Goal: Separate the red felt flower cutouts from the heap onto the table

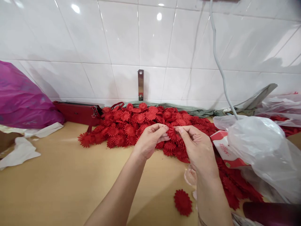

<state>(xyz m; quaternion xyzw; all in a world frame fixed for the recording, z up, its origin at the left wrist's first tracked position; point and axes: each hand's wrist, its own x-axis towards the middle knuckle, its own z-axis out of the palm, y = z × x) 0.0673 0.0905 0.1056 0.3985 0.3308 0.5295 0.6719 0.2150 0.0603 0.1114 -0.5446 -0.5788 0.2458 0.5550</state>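
Observation:
Between my two hands is a red fabric flower (172, 134), its petals spread, held up in front of a heap of the same flowers. The fingertips of my left hand (152, 139) pinch its left edge. On the opposite edge, the thumb and forefinger of my right hand (198, 147) are closed on it. Behind lies the big pile of red flowers (129, 128), stacked against the wall. A single flat red flower piece (182, 202) rests on the table, left of my right forearm. More red flower pieces (231, 185) lie to the right, partly hidden by that arm.
A red purse (75, 113) and a purple bag (25, 97) stand at the left, with white scraps (20, 152) below. At the right, a clear plastic bag (261, 141) partly covers a red-and-white box (225, 149). A grey cable (217, 56) hangs down the tiled wall.

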